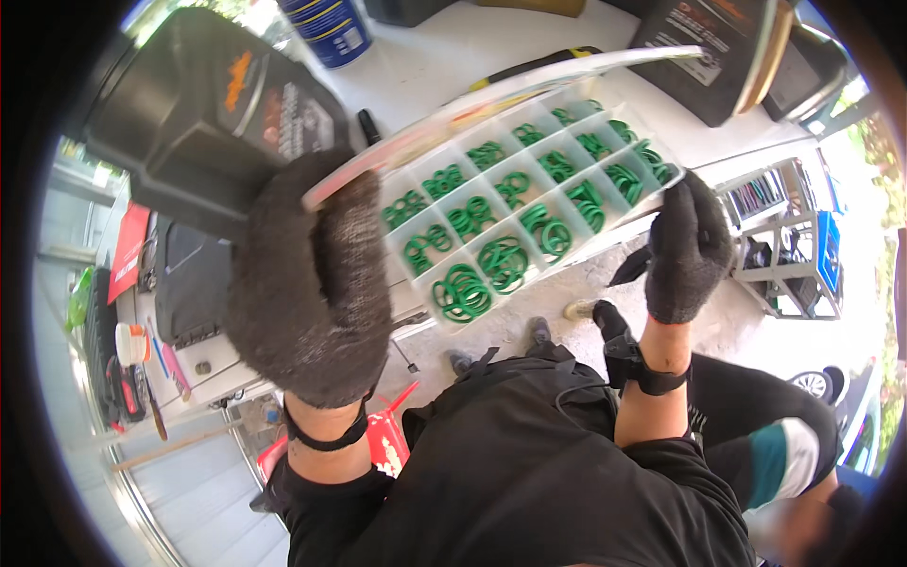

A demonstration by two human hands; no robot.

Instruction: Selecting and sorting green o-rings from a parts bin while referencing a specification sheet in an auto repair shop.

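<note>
A clear plastic compartment box (464, 259) is held up over the workbench edge, tilted, with its lid (496, 106) raised along the far side. Green rubber O-rings (462, 292) of several sizes lie sorted in its compartments. My left hand (312, 283), in a dark knit glove, grips the left end of the box and lid. At the right end, my right hand (687, 244), gloved likewise, pinches the box's corner between thumb and fingers.
Black plastic oil jugs stand at the left (212, 120) and back right (701, 57) of the white bench, with a blue spray can (327, 28) between. Another person (772, 432) is close at the right. A shelf rack (786, 262) stands beyond my right hand.
</note>
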